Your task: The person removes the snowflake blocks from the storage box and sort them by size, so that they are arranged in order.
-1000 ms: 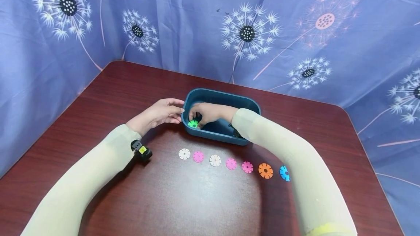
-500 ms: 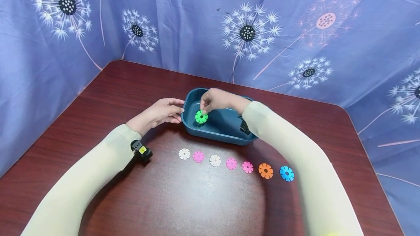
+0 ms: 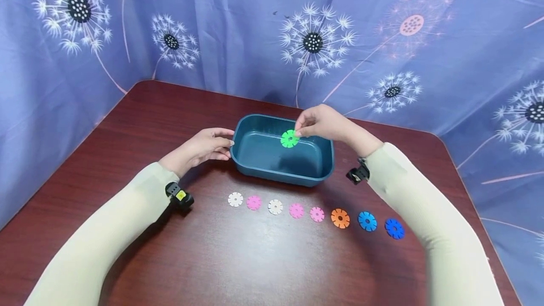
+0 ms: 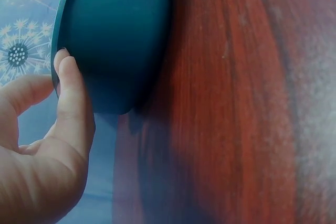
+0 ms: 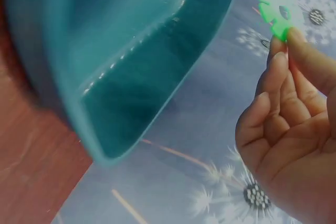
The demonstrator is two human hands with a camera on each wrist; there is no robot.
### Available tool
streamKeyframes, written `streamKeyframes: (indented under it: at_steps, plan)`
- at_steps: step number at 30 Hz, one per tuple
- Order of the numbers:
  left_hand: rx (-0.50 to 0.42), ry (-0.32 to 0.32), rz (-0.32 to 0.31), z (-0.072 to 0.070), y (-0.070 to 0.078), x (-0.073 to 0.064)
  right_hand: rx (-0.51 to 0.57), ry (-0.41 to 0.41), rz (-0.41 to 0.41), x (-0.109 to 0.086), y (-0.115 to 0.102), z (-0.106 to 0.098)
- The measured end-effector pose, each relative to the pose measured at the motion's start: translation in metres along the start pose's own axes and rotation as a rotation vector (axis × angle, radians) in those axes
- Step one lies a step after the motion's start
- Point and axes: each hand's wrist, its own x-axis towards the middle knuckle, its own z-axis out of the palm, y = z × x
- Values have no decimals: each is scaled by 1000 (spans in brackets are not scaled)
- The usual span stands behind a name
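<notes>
My right hand (image 3: 325, 122) pinches a green notched plastic disc (image 3: 290, 139) between thumb and fingertips, above the right part of a dark teal bin (image 3: 280, 181). In the right wrist view the disc (image 5: 275, 11) stands up from the fingertips, its centre hole showing. My left hand (image 3: 201, 148) touches the bin's left end with loosely extended fingers. Its fingertips (image 4: 68, 69) lie against the outer wall near the rim in the left wrist view. No other disc shows inside the bin.
In front of the bin runs a row of flat notched discs, from a white disc (image 3: 235, 199) through pink discs and an orange disc (image 3: 340, 218) to a dark blue disc (image 3: 394, 228). A dandelion-print curtain (image 3: 238, 37) hangs behind the brown table (image 3: 204, 259).
My right hand has lifted the green disc from the bin's left end and carried it up and right. The dark blue disc has come into view. My left hand keeps its place.
</notes>
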Motion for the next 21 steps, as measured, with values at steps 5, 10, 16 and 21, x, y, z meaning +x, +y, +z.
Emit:
streamKeyframes:
  at_steps: [5,10,16,21]
  plan:
    - [-4,4,-4,-1,0,-1,32,78,97,-44,15,-3]
    - [-2,18,-14,-3,-2,-1,102,149,192,-90,40,3]
    - [12,6,-8,-4,-1,0,155,181,301,-139,73,13]
    - [17,13,-12,-4,0,-2,172,207,352,-169,95,22]
